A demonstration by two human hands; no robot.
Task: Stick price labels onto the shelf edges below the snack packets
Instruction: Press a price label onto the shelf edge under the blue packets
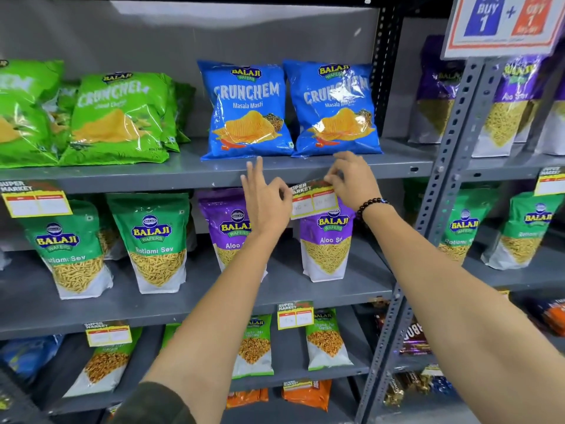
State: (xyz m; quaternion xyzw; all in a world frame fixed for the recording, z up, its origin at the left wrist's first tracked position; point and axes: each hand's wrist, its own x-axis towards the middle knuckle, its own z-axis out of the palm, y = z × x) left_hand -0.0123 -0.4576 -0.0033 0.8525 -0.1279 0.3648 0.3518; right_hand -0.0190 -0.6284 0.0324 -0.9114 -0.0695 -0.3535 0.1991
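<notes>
Label: the price label (315,199) sits at the shelf edge (183,179), under the blue packets (334,108).
Grip: your right hand (354,182) and left hand (266,200) pinch its ends.
Risk: uneven pressing may stick it crooked.

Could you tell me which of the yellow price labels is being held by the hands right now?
The price label below the blue Crunchem packets; the others hang untouched.

price label (315,198): handwritten figures too blurred to read, left edge and top right corner covered by fingers | purple Aloo Sev pouch (227,231): name half hidden behind left forearm (241,270) | green packet (21,111): cut by left edge | offer sign (504,22): top cropped, small print illegible | bottom-shelf orange packs (307,393): partly hidden by the shelf edge above
</notes>
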